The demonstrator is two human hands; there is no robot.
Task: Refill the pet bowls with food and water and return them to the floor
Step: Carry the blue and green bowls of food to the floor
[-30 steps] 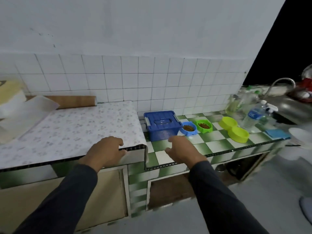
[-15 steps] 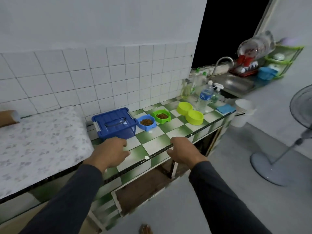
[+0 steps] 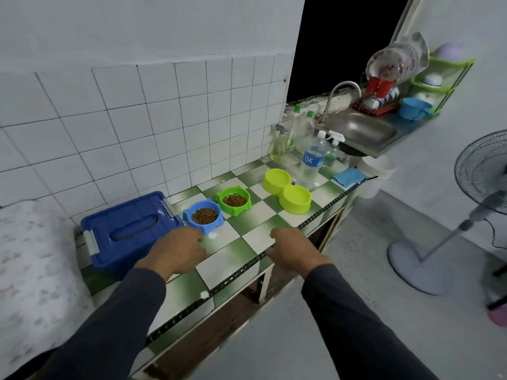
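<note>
Nearest the camera, both hands hang over the front of the tiled bench [image 3: 241, 267]. The left hand [image 3: 179, 249] has loosely curled fingers and holds nothing; its fingertips are just short of the blue bowl [image 3: 204, 216]. The right hand [image 3: 295, 249] sits at the bench's front edge, fingers also loosely bent and holding nothing; I cannot tell whether it touches the edge.

Beside the left hand is a blue box [image 3: 129, 233] with its lid shut, probably the food store. Just right of it the blue bowl holds brown kibble, and the green bowl [image 3: 233, 201] next to it holds kibble too. So the food half of the job looks done for these two.

Further along stands the yellow double bowl [image 3: 287, 190]. Both of its cups look dry and empty, though the glare makes this a guess. The water bottle [image 3: 310, 167] stands upright just behind it, cap on, so the water step seems not yet begun. Beyond that are soap bottles, a blue cloth [image 3: 348, 177] and the sink [image 3: 362, 130].

Left to do, as I judge it: pour water into the double bowl, then carry every bowl down to the floor [image 3: 356, 283]. None is there yet.
</note>
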